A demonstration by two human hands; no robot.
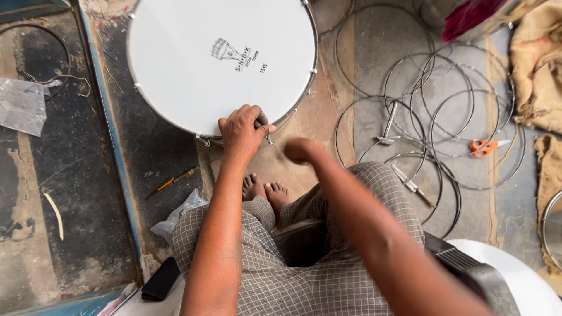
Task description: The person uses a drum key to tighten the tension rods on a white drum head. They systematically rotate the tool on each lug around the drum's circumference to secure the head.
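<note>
A large round drum with a white head (199,64) and a metal rim stands on the floor in front of me. My left hand (241,130) rests on its near rim, fingers curled around a small metal fitting there. My right hand (300,150) is just right of the left one, off the drum's edge. It is blurred, its fingers look closed, and I cannot tell whether it holds anything. My bare feet (264,191) and checked trousers are below the hands.
Several thin wire hoops (436,99) lie on the floor at right, with orange-handled scissors (483,147), a small hammer (387,126) and a slim tool (413,186). Burlap sacks (535,82) are at far right, crumpled plastic (22,104) at left, and a screwdriver (171,182) lies near the drum.
</note>
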